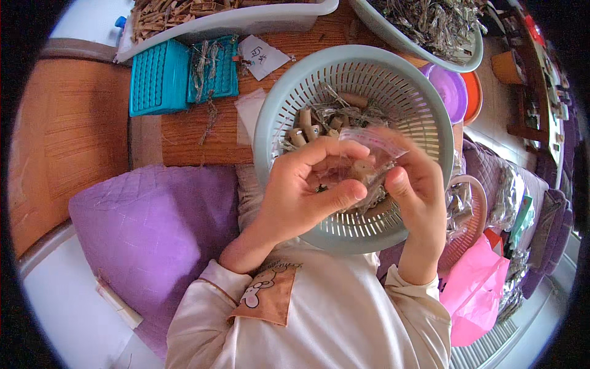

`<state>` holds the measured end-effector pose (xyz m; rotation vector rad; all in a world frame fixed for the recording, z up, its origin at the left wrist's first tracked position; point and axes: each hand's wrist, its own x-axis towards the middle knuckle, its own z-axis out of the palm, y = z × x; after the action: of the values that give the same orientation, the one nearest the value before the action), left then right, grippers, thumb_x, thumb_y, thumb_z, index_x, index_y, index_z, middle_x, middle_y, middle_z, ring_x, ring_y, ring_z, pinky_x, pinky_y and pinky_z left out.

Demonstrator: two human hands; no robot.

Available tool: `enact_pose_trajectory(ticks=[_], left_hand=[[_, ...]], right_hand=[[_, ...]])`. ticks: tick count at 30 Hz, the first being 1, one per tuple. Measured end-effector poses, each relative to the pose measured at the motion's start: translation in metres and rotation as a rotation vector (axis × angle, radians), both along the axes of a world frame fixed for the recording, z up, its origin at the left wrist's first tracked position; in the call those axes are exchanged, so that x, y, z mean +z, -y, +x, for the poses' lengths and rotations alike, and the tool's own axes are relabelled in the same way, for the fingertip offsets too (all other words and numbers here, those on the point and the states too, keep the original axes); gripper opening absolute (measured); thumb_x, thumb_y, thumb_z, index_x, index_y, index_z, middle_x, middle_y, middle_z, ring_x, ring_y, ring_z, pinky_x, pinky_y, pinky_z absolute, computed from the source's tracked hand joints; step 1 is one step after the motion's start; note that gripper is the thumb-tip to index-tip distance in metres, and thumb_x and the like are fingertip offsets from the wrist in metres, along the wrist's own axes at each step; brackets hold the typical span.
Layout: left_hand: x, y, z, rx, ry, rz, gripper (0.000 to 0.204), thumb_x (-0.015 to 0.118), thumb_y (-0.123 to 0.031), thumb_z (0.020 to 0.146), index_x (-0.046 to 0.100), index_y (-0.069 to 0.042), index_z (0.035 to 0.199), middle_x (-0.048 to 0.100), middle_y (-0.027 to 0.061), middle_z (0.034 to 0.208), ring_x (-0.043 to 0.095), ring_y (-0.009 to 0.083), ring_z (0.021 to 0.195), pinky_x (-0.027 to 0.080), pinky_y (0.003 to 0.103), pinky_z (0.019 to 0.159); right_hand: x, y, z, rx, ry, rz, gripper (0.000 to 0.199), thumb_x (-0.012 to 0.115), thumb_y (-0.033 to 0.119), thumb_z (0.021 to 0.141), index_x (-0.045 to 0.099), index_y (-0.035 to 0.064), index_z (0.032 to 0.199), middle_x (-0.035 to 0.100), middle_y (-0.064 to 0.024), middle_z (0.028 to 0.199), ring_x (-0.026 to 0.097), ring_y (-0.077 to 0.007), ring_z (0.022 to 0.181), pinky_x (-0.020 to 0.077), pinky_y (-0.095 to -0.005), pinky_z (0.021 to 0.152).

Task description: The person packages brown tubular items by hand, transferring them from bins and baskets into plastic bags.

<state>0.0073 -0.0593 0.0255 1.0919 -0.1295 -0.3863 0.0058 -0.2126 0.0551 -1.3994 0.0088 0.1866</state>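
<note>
Over a grey-green slotted basket [279, 80], a small clear plastic zip bag [362, 163] is held between my two hands. My left hand [307, 184] curls around the bag's left side, its thumb and index finger against the plastic. At the opposite side, my right hand [421, 184] grips the bag, its thumb in front and the other fingers behind, slightly blurred. What the bag contains is hard to make out. Beneath my hands the basket holds several brown cardboard-like tubes [305, 118] and a tangle of silvery strands [369, 115].
Teal baskets [161, 77] and white papers [261, 56] lie on the wooden table [181, 132]. A white tub [246, 21] of brown pieces and a pale basin [399, 34] of silvery strands stand behind. Purple [448, 92] and orange [474, 98] buckets, a pink bag [476, 289] are rightward.
</note>
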Motion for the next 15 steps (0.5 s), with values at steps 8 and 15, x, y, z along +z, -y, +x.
enact_pose_trajectory(ticks=[8, 15], left_hand=[[0.001, -0.004, -0.002, 0.042, 0.104, 0.12, 0.036, 0.065, -0.012, 0.073, 0.05, 0.002, 0.103, 0.057, 0.0062, 0.093, 0.054, 0.0089, 0.083, 0.044, 0.022, 0.075], [0.001, -0.011, 0.005, 0.464, 0.527, 0.433, 0.036, 0.068, -0.011, 0.068, 0.054, 0.0, 0.1, 0.055, 0.0137, 0.103, 0.055, 0.0222, 0.094, 0.045, 0.03, 0.079]], right_hand=[[0.003, -0.006, -0.005, -0.055, 0.01, -0.09, 0.026, 0.053, 0.017, 0.083, 0.057, -0.0053, 0.096, 0.059, -0.0056, 0.085, 0.052, -0.0091, 0.078, 0.0413, -0.0208, 0.071], [-0.004, -0.002, -0.011, -0.095, -0.004, -0.113, 0.021, 0.057, 0.011, 0.079, 0.058, -0.0048, 0.093, 0.061, -0.0063, 0.083, 0.053, -0.0081, 0.074, 0.0428, -0.0212, 0.067]])
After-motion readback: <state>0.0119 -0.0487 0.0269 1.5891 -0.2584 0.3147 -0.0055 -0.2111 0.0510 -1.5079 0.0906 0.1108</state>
